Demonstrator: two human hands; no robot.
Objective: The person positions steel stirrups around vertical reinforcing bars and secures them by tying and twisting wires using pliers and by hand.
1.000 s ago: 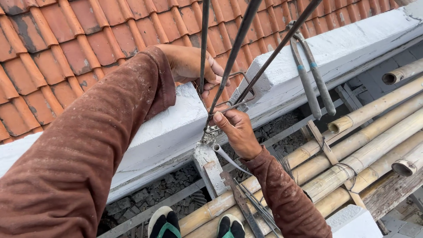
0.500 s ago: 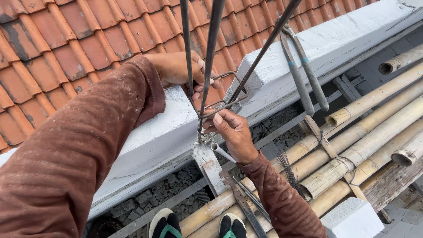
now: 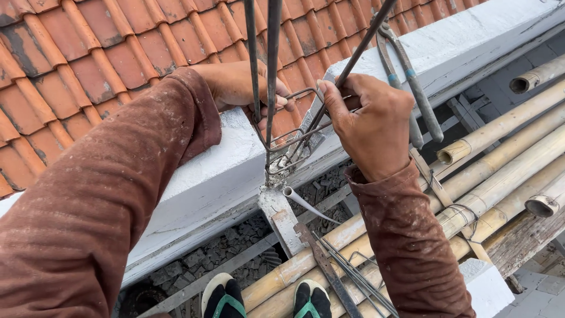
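Observation:
Several thin steel reinforcing bars (image 3: pixel 272 70) rise upright from a concrete ledge (image 3: pixel 218 171), ringed by square wire stirrups (image 3: pixel 294 141). My left hand (image 3: pixel 241 88) is behind the bars and grips the top stirrup at its far side. My right hand (image 3: pixel 371 121) is raised beside the bars on the right, its fingers closed on the same stirrup and a slanted bar (image 3: pixel 353 59). Both sleeves are rust-brown and dusty.
Red clay roof tiles (image 3: pixel 88 53) fill the upper left. Large pincers (image 3: pixel 406 88) lie on the white ledge at right. Bamboo scaffold poles (image 3: pixel 500 171) run below right. My feet in sandals (image 3: pixel 265 297) stand on bamboo, beside loose rods (image 3: pixel 335 271) and rubble.
My right hand rose from low at the bars' base up to the top stirrup and took hold of it. The view moved closer in.

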